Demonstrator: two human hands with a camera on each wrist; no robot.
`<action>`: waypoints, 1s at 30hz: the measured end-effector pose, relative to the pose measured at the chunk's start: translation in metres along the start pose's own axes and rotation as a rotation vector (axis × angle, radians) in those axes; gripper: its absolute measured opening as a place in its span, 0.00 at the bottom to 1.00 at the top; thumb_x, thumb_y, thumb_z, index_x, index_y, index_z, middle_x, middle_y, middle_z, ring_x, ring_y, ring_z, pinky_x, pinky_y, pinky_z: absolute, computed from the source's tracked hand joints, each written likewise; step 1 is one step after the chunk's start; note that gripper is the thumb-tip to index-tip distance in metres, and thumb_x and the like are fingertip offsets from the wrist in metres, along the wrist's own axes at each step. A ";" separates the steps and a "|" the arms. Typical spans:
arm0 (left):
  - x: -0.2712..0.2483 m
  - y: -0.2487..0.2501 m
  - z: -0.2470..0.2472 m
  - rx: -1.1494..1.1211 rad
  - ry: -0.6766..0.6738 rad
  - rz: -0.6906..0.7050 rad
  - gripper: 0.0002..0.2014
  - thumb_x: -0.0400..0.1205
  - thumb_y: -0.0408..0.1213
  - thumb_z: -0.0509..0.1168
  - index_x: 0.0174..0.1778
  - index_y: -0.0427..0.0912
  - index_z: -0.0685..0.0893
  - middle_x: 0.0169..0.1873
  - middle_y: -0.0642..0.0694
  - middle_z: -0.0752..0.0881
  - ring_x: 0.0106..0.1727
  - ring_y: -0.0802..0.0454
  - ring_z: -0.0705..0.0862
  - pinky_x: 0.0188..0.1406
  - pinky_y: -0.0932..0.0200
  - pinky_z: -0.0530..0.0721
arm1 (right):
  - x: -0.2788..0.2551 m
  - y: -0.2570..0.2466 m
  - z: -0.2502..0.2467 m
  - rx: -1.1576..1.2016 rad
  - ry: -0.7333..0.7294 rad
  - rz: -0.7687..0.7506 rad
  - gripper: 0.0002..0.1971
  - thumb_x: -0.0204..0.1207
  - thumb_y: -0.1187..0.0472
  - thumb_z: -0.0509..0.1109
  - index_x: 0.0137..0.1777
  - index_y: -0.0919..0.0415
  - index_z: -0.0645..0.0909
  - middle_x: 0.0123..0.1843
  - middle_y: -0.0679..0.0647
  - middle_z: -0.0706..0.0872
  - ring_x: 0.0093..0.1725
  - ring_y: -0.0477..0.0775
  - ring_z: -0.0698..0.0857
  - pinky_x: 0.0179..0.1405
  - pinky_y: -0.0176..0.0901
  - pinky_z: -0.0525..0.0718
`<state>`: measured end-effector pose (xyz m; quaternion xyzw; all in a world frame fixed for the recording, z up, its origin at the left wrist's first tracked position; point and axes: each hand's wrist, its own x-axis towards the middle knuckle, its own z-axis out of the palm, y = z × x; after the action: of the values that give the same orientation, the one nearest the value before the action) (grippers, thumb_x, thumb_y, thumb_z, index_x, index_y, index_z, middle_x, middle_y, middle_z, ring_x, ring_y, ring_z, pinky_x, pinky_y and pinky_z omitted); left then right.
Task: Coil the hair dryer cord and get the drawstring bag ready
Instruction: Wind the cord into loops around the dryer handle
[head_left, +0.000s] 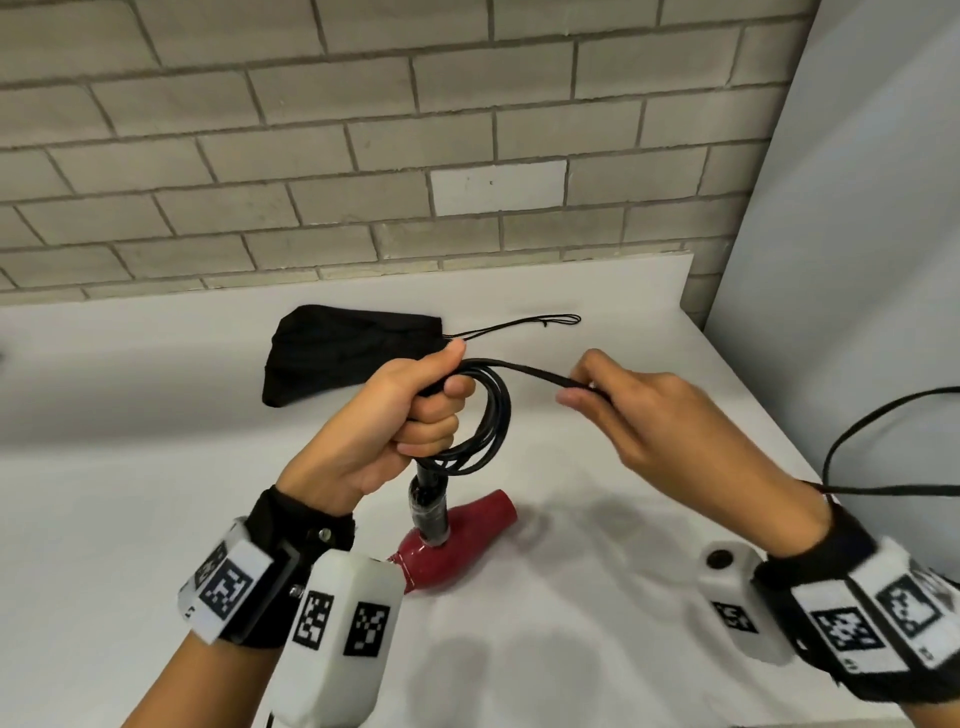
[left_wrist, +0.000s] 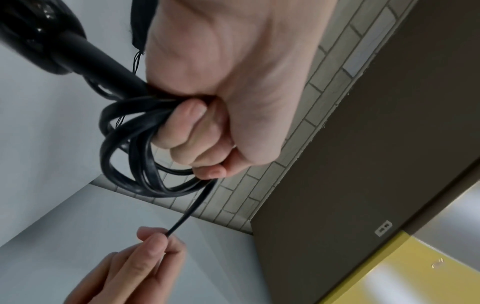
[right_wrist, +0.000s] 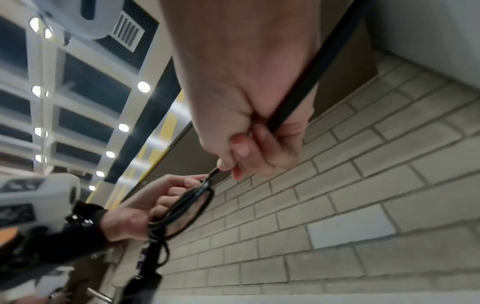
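Hair dryer (head_left: 457, 535): rear end hidden behind the white wrist unit (head_left: 343, 608); the top of its black handle is covered by the curled fingers (head_left: 431, 415) of the left hand (head_left: 395, 415). In the left wrist view the dryer is cut off by the upper left edge.

Cord (head_left: 488, 415): the part inside the left fist cannot be seen, and the overlapping loops below the fingers cannot be counted. Past the right hand (head_left: 649, 415), the cord leaves the head view at the right edge; its plug is not seen.

Drawstring bag (head_left: 348, 353): its near right corner lies behind the left thumb.

Right wrist view: the dryer handle below the left fingers is blurred.
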<state>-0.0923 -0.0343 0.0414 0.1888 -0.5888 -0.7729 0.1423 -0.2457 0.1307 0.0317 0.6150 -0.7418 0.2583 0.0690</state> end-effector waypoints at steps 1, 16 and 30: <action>0.000 0.001 0.001 -0.002 -0.004 0.009 0.17 0.78 0.49 0.58 0.27 0.43 0.71 0.14 0.58 0.58 0.12 0.64 0.55 0.12 0.67 0.50 | -0.005 0.008 -0.005 -0.109 0.017 -0.001 0.15 0.82 0.43 0.51 0.47 0.54 0.68 0.26 0.46 0.77 0.24 0.61 0.78 0.21 0.46 0.71; 0.013 0.001 -0.009 -0.472 -0.093 0.012 0.20 0.85 0.45 0.53 0.40 0.34 0.82 0.16 0.55 0.65 0.13 0.61 0.60 0.14 0.68 0.59 | -0.066 0.004 0.012 -0.595 -0.086 -0.214 0.15 0.56 0.59 0.78 0.46 0.49 0.89 0.23 0.49 0.79 0.16 0.54 0.79 0.12 0.35 0.65; 0.008 -0.018 0.033 -0.111 -0.135 0.045 0.20 0.83 0.42 0.55 0.58 0.29 0.81 0.26 0.48 0.71 0.25 0.55 0.70 0.24 0.67 0.69 | -0.010 -0.043 0.003 -0.332 0.099 -0.506 0.13 0.68 0.61 0.74 0.48 0.41 0.86 0.30 0.44 0.83 0.26 0.47 0.82 0.17 0.36 0.61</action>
<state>-0.1145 -0.0050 0.0306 0.1150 -0.5572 -0.8120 0.1299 -0.2018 0.1334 0.0380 0.7471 -0.5930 0.1376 0.2668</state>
